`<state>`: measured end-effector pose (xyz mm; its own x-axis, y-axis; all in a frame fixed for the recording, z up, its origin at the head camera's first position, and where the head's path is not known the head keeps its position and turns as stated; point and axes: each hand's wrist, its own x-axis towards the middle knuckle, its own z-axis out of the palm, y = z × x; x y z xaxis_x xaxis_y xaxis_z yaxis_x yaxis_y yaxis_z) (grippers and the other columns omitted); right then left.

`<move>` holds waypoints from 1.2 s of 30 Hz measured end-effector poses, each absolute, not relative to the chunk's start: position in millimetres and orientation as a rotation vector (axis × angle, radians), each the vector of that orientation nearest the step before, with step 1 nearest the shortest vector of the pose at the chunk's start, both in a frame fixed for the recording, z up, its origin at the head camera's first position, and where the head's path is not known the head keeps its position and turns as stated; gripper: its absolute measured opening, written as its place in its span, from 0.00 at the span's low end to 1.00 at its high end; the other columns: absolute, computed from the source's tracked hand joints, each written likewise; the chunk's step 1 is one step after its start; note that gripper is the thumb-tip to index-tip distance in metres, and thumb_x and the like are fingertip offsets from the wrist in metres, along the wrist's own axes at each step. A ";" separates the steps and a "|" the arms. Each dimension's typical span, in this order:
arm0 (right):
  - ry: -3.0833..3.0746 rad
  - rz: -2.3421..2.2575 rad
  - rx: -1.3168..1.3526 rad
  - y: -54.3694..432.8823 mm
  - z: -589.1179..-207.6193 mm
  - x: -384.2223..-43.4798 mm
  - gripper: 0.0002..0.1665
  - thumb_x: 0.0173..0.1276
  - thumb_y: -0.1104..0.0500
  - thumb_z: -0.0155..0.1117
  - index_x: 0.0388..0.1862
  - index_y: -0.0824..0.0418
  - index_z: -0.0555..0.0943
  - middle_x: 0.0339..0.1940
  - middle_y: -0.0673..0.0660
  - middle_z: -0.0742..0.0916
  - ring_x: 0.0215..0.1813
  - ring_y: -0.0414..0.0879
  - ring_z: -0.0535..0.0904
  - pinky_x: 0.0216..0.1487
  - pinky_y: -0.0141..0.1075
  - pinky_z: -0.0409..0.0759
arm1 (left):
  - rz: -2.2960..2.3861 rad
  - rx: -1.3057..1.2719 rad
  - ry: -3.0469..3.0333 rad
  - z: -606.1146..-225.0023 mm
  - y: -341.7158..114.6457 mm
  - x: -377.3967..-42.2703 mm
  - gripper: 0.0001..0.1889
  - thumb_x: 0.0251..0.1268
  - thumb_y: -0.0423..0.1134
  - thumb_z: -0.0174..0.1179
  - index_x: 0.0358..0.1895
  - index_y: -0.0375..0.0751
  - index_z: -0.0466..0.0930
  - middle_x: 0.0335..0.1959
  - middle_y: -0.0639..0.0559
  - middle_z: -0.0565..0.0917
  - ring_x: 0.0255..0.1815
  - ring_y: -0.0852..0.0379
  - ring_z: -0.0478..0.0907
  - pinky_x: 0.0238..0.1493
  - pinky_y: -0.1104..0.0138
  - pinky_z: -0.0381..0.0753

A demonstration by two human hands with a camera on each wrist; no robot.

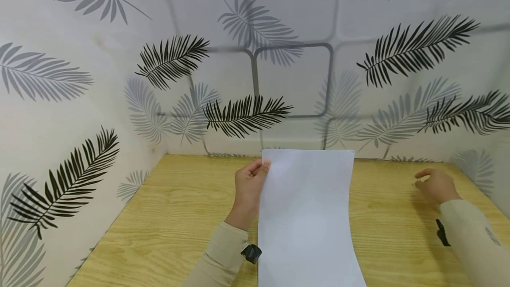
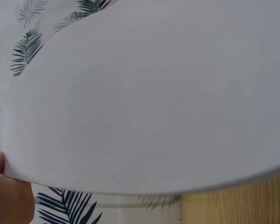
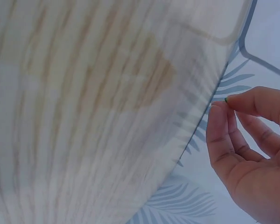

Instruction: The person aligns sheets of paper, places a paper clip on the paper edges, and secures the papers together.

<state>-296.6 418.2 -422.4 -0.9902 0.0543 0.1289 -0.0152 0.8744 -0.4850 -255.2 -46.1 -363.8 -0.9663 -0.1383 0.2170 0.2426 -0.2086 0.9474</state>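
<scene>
Left hand (image 1: pixel 249 186): you pinch paper (image 1: pixel 307 216) near its upper-left corner; the unheld right side could sag.
Right hand (image 1: pixel 438 186): you pinch a tiny piece (image 3: pixel 226 100); loosening could drop it.

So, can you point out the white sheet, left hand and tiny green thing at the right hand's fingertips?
White sheet (image 1: pixel 307 220): head view, middle of its visible face.
Left hand (image 1: pixel 248 193): head view, middle of the hand.
Tiny green thing (image 3: pixel 226 100): right wrist view, its small visible bit.
</scene>
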 end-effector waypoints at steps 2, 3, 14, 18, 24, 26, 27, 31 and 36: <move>-2.868 0.789 -0.024 413.9 -421.3 -295.5 0.20 0.65 0.64 0.55 0.48 0.81 0.74 0.33 0.74 0.83 0.28 0.56 0.81 0.27 0.46 0.77 | -2.265 -0.126 -1.799 -364.1 -46.2 -254.9 0.12 0.65 0.34 0.63 0.44 0.26 0.83 0.20 0.57 0.76 0.23 0.63 0.70 0.26 0.73 0.70; -2.850 0.806 -0.025 411.7 -420.5 -294.8 0.19 0.66 0.64 0.55 0.48 0.81 0.74 0.32 0.73 0.84 0.27 0.55 0.81 0.26 0.46 0.77 | -2.267 -0.128 -1.797 -364.1 -46.2 -254.6 0.12 0.65 0.35 0.63 0.43 0.26 0.83 0.20 0.57 0.76 0.23 0.63 0.70 0.26 0.73 0.70; -2.697 0.966 -0.004 396.9 -418.5 -288.8 0.14 0.68 0.68 0.53 0.44 0.82 0.74 0.30 0.71 0.84 0.25 0.45 0.82 0.25 0.38 0.80 | -2.276 -0.153 -1.787 -365.3 -44.6 -253.8 0.11 0.65 0.34 0.62 0.41 0.26 0.83 0.19 0.56 0.75 0.21 0.63 0.69 0.24 0.72 0.70; -2.620 1.084 0.059 391.7 -414.4 -289.8 0.15 0.71 0.71 0.51 0.47 0.86 0.73 0.34 0.76 0.83 0.25 0.37 0.82 0.29 0.34 0.82 | -2.262 -0.146 -1.787 -365.3 -44.1 -254.2 0.11 0.65 0.33 0.62 0.41 0.25 0.83 0.19 0.56 0.75 0.22 0.63 0.68 0.26 0.73 0.70; -2.551 1.171 0.094 380.6 -404.3 -289.4 0.16 0.74 0.69 0.50 0.47 0.87 0.72 0.38 0.80 0.82 0.26 0.29 0.80 0.30 0.26 0.80 | -2.258 -0.120 -1.793 -365.0 -43.5 -254.9 0.12 0.64 0.33 0.63 0.43 0.25 0.83 0.21 0.57 0.77 0.24 0.63 0.70 0.28 0.73 0.71; -2.532 1.185 0.113 376.8 -400.8 -288.7 0.16 0.74 0.70 0.50 0.47 0.87 0.72 0.39 0.80 0.81 0.27 0.27 0.79 0.31 0.25 0.80 | -2.262 -0.127 -1.786 -364.9 -43.2 -254.2 0.12 0.65 0.33 0.63 0.43 0.24 0.83 0.21 0.57 0.77 0.25 0.63 0.70 0.28 0.73 0.71; -2.523 1.192 0.123 374.9 -399.1 -288.7 0.16 0.74 0.70 0.50 0.48 0.87 0.72 0.40 0.81 0.81 0.27 0.26 0.79 0.31 0.25 0.80 | -2.265 -0.131 -1.782 -365.1 -43.0 -254.0 0.11 0.64 0.33 0.63 0.43 0.24 0.83 0.21 0.56 0.76 0.24 0.63 0.69 0.28 0.73 0.71; -2.499 1.212 0.149 366.2 -391.0 -288.5 0.16 0.74 0.70 0.49 0.49 0.87 0.71 0.41 0.82 0.80 0.28 0.25 0.78 0.32 0.25 0.80 | -2.276 -0.145 -1.762 -365.9 -42.5 -252.7 0.11 0.65 0.32 0.62 0.42 0.24 0.83 0.20 0.56 0.76 0.24 0.62 0.69 0.28 0.73 0.70; -2.508 1.166 0.152 353.3 -379.7 -287.2 0.18 0.75 0.67 0.49 0.51 0.85 0.72 0.41 0.80 0.82 0.28 0.25 0.78 0.32 0.23 0.79 | -2.276 -0.148 -1.757 -367.5 -42.2 -252.2 0.11 0.64 0.32 0.63 0.41 0.24 0.83 0.20 0.56 0.76 0.23 0.63 0.69 0.27 0.73 0.70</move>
